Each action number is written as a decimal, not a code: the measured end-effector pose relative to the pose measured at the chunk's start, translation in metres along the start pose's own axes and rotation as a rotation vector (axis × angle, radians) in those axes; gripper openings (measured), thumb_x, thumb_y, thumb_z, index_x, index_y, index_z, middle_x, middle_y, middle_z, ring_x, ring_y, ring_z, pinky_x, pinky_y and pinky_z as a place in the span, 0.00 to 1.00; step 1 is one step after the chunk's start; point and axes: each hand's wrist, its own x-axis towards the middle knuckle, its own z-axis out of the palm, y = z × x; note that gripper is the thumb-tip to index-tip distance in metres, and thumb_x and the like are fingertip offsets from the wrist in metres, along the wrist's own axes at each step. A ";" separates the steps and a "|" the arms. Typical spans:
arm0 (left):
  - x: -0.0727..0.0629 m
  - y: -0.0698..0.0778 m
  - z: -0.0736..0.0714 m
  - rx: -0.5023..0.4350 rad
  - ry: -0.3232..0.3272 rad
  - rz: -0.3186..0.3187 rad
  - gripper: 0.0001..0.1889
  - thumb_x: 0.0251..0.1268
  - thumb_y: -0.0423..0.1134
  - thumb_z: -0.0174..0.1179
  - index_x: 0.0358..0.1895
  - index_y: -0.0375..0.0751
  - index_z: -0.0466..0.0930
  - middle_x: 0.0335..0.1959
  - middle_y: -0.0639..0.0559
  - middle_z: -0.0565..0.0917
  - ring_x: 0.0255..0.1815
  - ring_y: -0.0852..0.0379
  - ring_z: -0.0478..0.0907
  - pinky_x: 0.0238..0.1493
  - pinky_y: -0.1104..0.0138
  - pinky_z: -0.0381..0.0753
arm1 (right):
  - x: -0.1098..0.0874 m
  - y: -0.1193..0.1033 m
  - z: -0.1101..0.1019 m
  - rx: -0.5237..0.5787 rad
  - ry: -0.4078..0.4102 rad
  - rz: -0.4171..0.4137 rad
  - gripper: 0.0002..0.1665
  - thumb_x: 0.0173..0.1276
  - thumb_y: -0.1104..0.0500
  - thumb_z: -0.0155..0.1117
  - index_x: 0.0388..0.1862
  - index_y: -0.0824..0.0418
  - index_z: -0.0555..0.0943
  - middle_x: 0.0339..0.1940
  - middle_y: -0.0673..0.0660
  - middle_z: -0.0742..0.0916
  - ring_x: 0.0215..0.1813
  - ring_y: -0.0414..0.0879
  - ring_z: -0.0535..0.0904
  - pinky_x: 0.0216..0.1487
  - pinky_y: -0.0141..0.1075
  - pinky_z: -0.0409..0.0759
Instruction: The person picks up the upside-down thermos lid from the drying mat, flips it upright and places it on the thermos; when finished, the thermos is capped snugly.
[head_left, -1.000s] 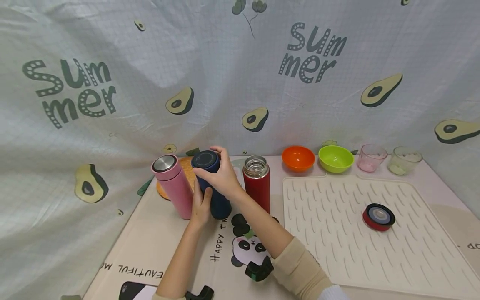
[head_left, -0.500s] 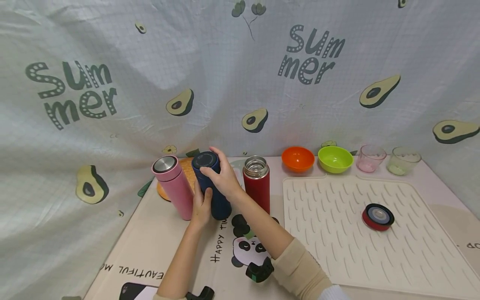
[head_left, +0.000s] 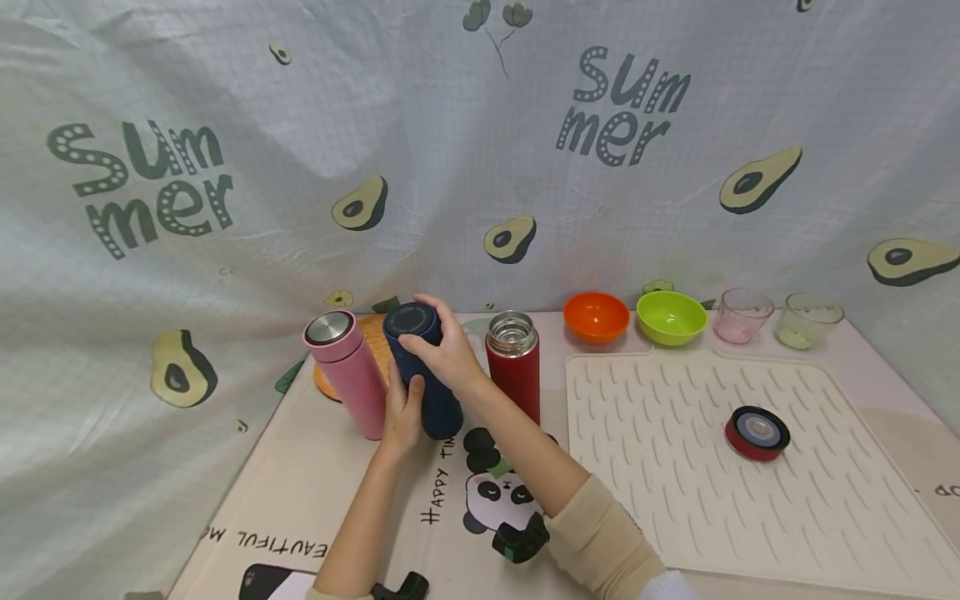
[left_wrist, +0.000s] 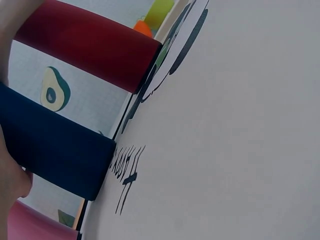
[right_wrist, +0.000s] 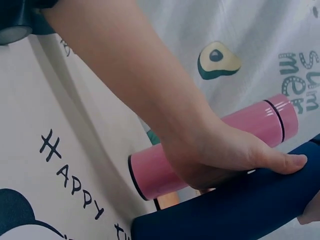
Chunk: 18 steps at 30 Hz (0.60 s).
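A dark blue thermos (head_left: 438, 408) with its lid (head_left: 412, 320) on stands on the table between a pink thermos (head_left: 352, 379) and an open red thermos (head_left: 513, 379). My left hand (head_left: 403, 412) grips the blue body low on its left side, thumb across the front; the right wrist view shows this hand (right_wrist: 230, 150) in front of the pink thermos. Up at the blue lid, my right hand (head_left: 448, 350) holds it with thumb in front and fingers behind. The far fingers of both hands are partly hidden. A red and black lid (head_left: 757, 433) lies on the ribbed mat.
The beige ribbed mat (head_left: 675, 500) covers the right of the table. Behind it stand an orange bowl (head_left: 597, 318), a green bowl (head_left: 671, 318), a pink glass (head_left: 742, 317) and a greenish glass (head_left: 808, 322). A round wooden board (head_left: 324, 383) lies behind the pink thermos.
My right thumb has slid a little to the right along the front of the blue lid since the first frame. The left hand and the thermoses keep their places.
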 end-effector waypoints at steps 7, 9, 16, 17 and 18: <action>-0.001 0.001 -0.001 0.003 -0.001 -0.014 0.29 0.74 0.44 0.37 0.68 0.30 0.40 0.62 0.29 0.59 0.62 0.39 0.61 0.61 0.49 0.60 | -0.001 0.001 0.000 0.022 -0.008 -0.015 0.36 0.60 0.64 0.59 0.67 0.62 0.58 0.58 0.64 0.73 0.56 0.53 0.73 0.55 0.40 0.73; -0.001 0.002 -0.001 0.012 0.000 -0.018 0.28 0.74 0.42 0.37 0.68 0.30 0.41 0.62 0.29 0.60 0.63 0.38 0.60 0.62 0.48 0.60 | -0.001 0.001 -0.001 0.029 -0.019 -0.010 0.36 0.61 0.64 0.58 0.68 0.61 0.58 0.58 0.64 0.74 0.56 0.53 0.73 0.55 0.41 0.73; 0.000 0.002 -0.001 0.005 -0.003 -0.012 0.28 0.74 0.40 0.37 0.69 0.30 0.40 0.64 0.30 0.57 0.63 0.39 0.58 0.63 0.49 0.58 | 0.001 0.003 -0.001 -0.012 0.035 0.017 0.37 0.59 0.63 0.64 0.64 0.61 0.58 0.56 0.61 0.71 0.55 0.51 0.70 0.55 0.42 0.72; 0.000 0.002 -0.001 0.009 -0.003 -0.018 0.28 0.74 0.40 0.37 0.69 0.30 0.40 0.64 0.30 0.57 0.64 0.39 0.58 0.63 0.49 0.58 | 0.001 0.004 -0.001 -0.012 0.029 0.013 0.37 0.59 0.63 0.63 0.65 0.61 0.57 0.57 0.61 0.71 0.56 0.52 0.70 0.56 0.43 0.71; 0.000 0.002 -0.001 0.013 -0.003 -0.022 0.28 0.74 0.40 0.37 0.69 0.30 0.39 0.64 0.31 0.57 0.64 0.39 0.58 0.63 0.49 0.58 | 0.001 0.004 -0.001 -0.009 0.019 0.008 0.37 0.60 0.64 0.61 0.66 0.62 0.57 0.57 0.63 0.71 0.56 0.53 0.70 0.56 0.43 0.71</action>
